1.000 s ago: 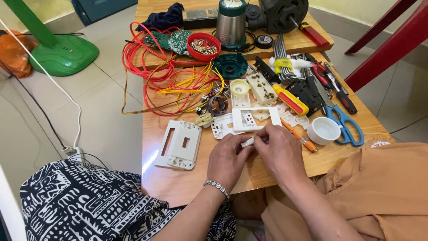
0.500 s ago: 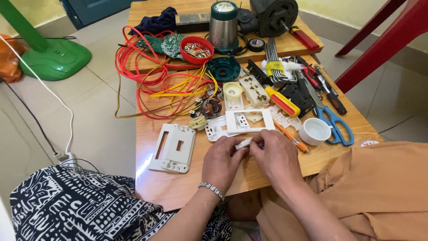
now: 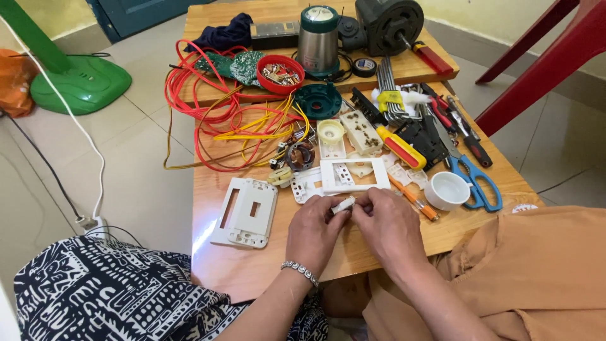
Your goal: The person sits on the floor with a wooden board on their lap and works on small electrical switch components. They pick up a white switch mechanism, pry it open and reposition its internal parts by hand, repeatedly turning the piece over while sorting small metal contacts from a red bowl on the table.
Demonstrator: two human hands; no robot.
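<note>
Head view shows both hands low in the centre of the frame, over the wooden desk (image 3: 252,271). Left hand (image 3: 314,230) and right hand (image 3: 386,224) meet at a small white switch part (image 3: 343,204), and the fingers of both pinch it between them. Just above lies a white frame plate (image 3: 353,176), and at the left a white cover plate (image 3: 245,212)

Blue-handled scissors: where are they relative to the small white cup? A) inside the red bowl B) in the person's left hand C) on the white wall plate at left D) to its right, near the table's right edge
D: the blue-handled scissors lie just right of the small white cup, near the edge of the wooden table.
</note>
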